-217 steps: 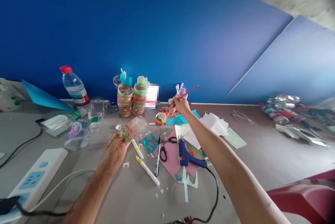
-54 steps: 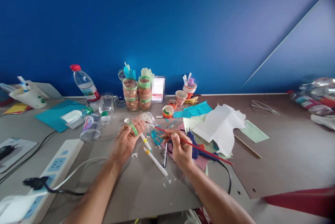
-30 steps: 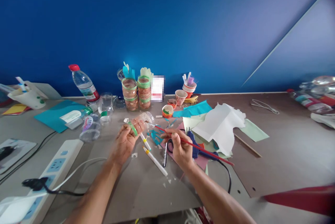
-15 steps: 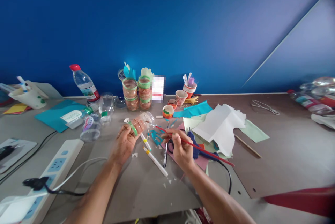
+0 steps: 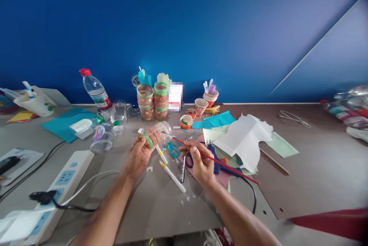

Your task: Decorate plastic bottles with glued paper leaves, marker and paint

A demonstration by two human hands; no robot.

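Observation:
My left hand [image 5: 138,154] is closed round the near end of a clear plastic bottle piece [image 5: 156,133], tilted on its side, with a green painted band and brownish paint. In my right hand [image 5: 202,161] is a long red-handled paintbrush [image 5: 227,166], held like a pen, its tip at the bottle piece's side. Beyond lie a paper cup with green paint [image 5: 186,122] and a cup with brownish paint [image 5: 191,113]. Two white markers [image 5: 172,176] and a black pen [image 5: 183,169] rest between my hands. Near my right hand are scissors [image 5: 189,159], partly hidden, and a blue glue gun [image 5: 215,161].
Two painted bottle stacks [image 5: 146,102] with paper cutouts stand by the blue wall. On the left are a red-capped bottle [image 5: 96,92], clear bottle pieces [image 5: 101,138] and a power strip [image 5: 61,184]. White paper [image 5: 244,138] and a wooden stick [image 5: 274,161] lie right.
The view has shifted slightly, so everything sits a little further right. The brush tip has moved slightly along the bottle piece; both hands keep their hold.

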